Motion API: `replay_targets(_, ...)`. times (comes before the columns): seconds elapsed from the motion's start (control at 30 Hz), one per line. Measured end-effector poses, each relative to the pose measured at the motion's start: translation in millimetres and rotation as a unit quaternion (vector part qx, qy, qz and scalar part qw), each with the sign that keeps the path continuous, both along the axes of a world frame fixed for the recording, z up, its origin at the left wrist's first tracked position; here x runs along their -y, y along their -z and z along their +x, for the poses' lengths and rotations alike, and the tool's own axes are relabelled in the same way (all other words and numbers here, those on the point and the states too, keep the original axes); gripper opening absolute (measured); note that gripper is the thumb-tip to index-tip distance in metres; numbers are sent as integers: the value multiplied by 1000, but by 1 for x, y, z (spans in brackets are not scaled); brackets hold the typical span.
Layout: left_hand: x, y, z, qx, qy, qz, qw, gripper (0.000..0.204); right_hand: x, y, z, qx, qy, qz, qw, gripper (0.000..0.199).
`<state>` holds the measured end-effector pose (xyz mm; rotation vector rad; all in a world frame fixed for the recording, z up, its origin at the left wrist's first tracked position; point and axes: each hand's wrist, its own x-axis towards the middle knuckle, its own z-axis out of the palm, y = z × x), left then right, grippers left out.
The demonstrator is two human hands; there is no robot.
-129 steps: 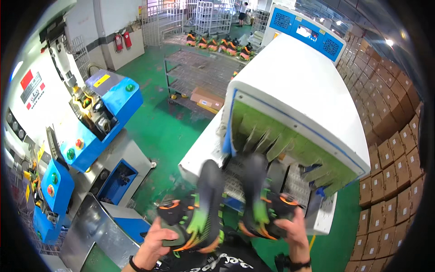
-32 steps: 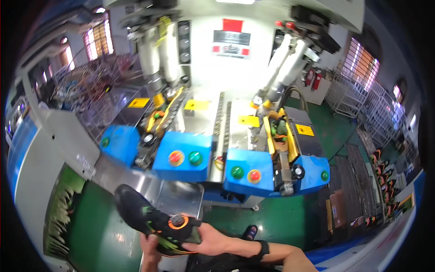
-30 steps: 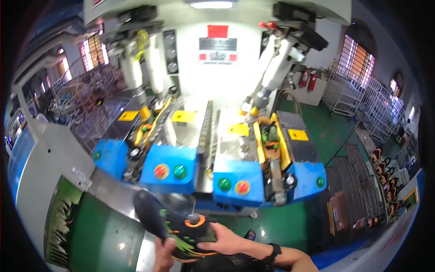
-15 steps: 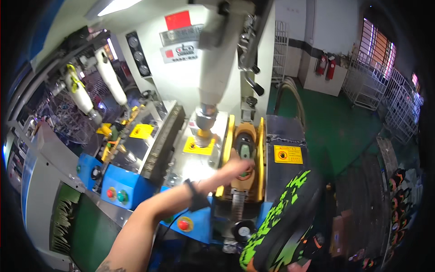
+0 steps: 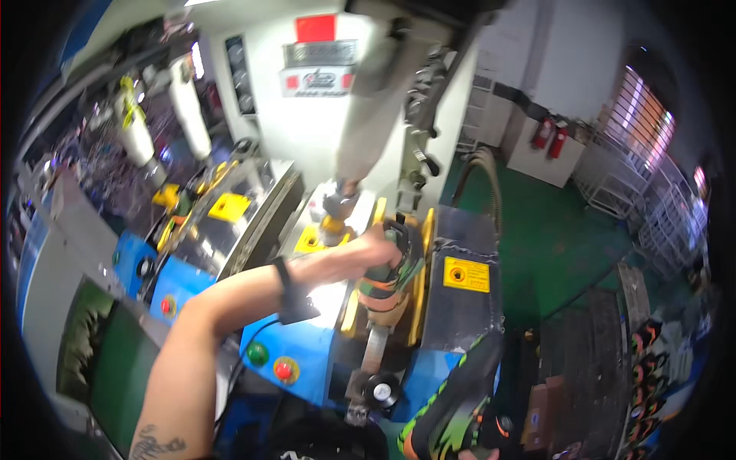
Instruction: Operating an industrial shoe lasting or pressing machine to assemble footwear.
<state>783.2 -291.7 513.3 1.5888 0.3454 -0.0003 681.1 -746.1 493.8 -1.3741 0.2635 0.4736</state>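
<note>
My left hand (image 5: 377, 251) reaches across from the lower left and closes round the upper opening of a black, green and orange shoe (image 5: 380, 290). That shoe sits between the yellow side guards (image 5: 419, 295) of a pressing machine, with its toe toward me. At the lower edge, a second black shoe with bright green markings (image 5: 448, 406) is held tilted up. Only a bit of my right hand (image 5: 481, 454) shows beneath it, closed on the shoe; most of its fingers are out of the picture.
Left of the shoe stands a white press cylinder (image 5: 368, 138) over a metal plate. Blue control boxes (image 5: 295, 349) with red and green buttons line the front. A dark block with a yellow warning label (image 5: 466, 274) is on the right. Shoes hang on a rack (image 5: 648, 376) at far right.
My left hand has moved up toward the back of the shoe, and the shoe's green and orange upper now shows in the machine. The second shoe has sunk lower. The view has shifted.
</note>
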Motion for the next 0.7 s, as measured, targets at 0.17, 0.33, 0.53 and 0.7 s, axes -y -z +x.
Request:
replay_targets(0.17, 23, -41, -221, 39, -181, -211, 960, 76, -131, -23, 65, 44, -118, 146, 981, 47)
replay_targets(0.33, 102, -57, -381, 143, -325, -234, 905, 79, -261, -19, 223, -101, -326, 9, 940, 31)
replay_targets(0.53, 202, 20, -463, 42, -661, -244, 708, 61, -367, 91, 238, 464, -236, -397, 756, 46)
replay_targets(0.7, 263, 82, -534, -2, -787, -266, 557, 27, -374, 52, 205, 372, -304, -414, 773, 51)
